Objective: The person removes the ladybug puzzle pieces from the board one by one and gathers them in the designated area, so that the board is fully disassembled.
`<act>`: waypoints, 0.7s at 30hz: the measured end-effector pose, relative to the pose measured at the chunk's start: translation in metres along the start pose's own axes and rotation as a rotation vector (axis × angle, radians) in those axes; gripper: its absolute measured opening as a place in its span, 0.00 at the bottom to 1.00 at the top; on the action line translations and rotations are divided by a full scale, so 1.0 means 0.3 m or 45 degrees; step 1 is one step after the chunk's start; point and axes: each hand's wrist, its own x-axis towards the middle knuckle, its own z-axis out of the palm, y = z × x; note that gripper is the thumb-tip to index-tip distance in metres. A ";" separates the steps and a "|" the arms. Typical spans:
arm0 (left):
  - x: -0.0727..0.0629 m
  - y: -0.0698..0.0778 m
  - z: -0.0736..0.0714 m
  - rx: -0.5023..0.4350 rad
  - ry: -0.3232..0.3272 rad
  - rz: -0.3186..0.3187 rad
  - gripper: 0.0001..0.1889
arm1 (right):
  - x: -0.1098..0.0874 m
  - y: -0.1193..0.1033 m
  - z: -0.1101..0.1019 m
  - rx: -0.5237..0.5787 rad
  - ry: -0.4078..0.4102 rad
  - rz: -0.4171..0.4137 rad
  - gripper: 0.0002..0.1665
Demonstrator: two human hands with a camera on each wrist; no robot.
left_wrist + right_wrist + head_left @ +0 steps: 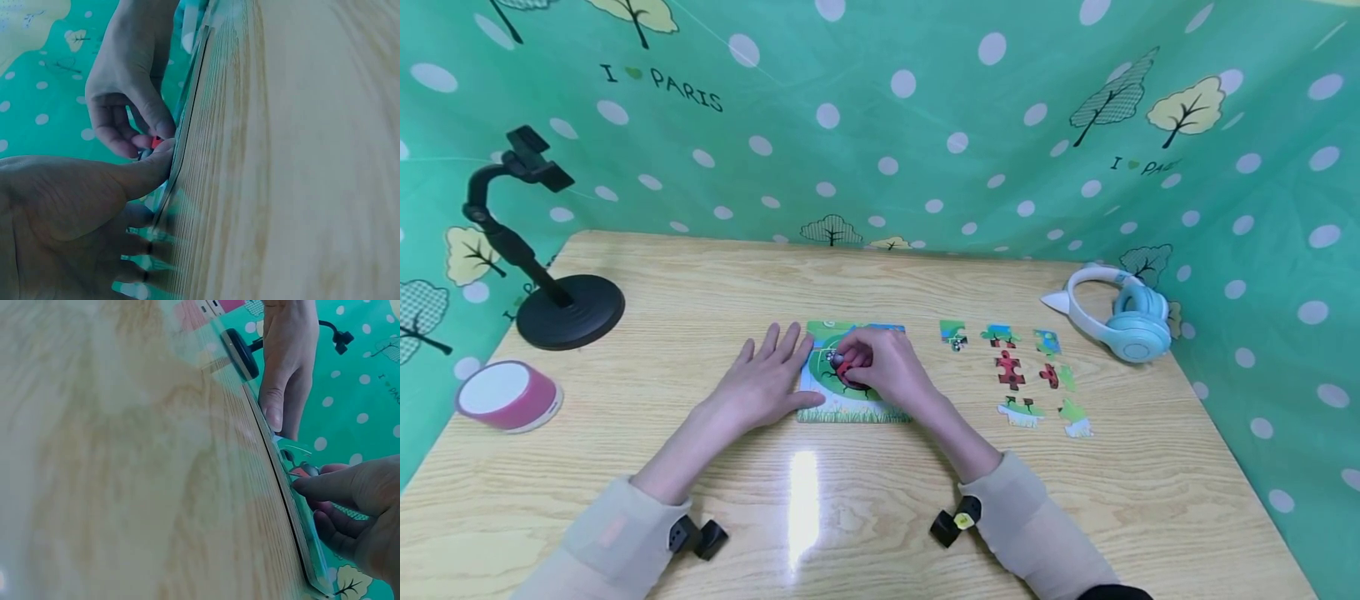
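A puzzle board [853, 413] with a green and blue picture and a grassy lower border lies flat on the table. My left hand [765, 385] rests at its left side, fingers spread and straight, thumb on the lower left corner. Over the board's middle, my right hand [886, 365] pinches a red ladybug puzzle piece [850, 372] between thumb and fingers. The right wrist view shows the piece [305, 470] at the fingertips, close to the board's surface. Part of the board's right side is hidden under the right hand.
Several loose pieces lie right of the board, among them a red piece [1010, 370] and a green-and-white one [1077, 418]. Blue-white headphones [1131, 325] sit at the far right. A black stand [571, 310] and a pink-white cylinder [511, 397] are at the left.
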 end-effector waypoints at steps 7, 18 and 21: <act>0.001 0.000 -0.002 -0.016 -0.002 0.001 0.47 | -0.002 -0.006 -0.003 -0.002 0.000 -0.003 0.12; 0.000 0.004 -0.005 -0.033 -0.010 -0.007 0.47 | -0.001 -0.001 -0.001 0.011 0.015 -0.026 0.11; -0.002 0.005 -0.006 -0.034 -0.011 -0.008 0.47 | 0.000 0.002 -0.001 0.024 0.013 -0.021 0.11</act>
